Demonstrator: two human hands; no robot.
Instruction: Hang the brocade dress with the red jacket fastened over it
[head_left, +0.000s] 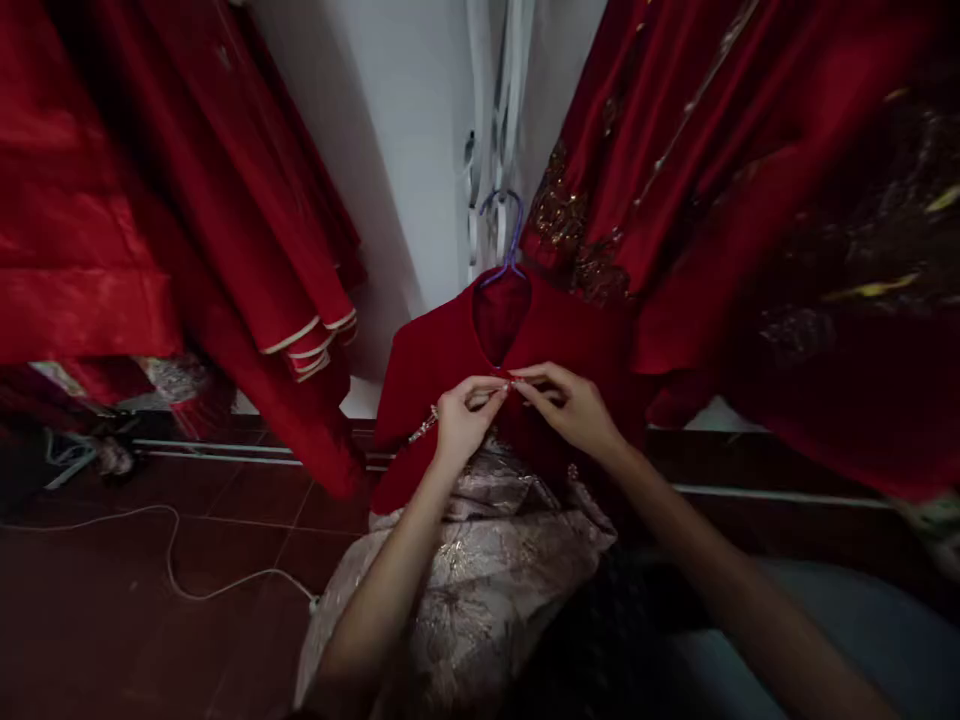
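Note:
A dark red garment [442, 350] hangs in front of me on a purple hanger [516, 235]. Just below its neck opening, my left hand [469, 415] and my right hand [566, 400] meet, thumb and forefinger pinched on each. Both pinch the front edge of the garment at the collar; any small fastener between the fingertips is too small to make out. Beneath my forearms lies a pale, shiny patterned cloth [480, 590], bunched up under the red garment. A beaded trim [424, 425] shows beside my left hand.
Red garments [247, 230] hang to the left, and more red garments with gold decoration [562, 210] to the right. White straps [495, 90] run down the pale wall behind the hanger. A white cable [176, 560] crosses the tiled floor. Low metal rails [225, 452] run near the wall.

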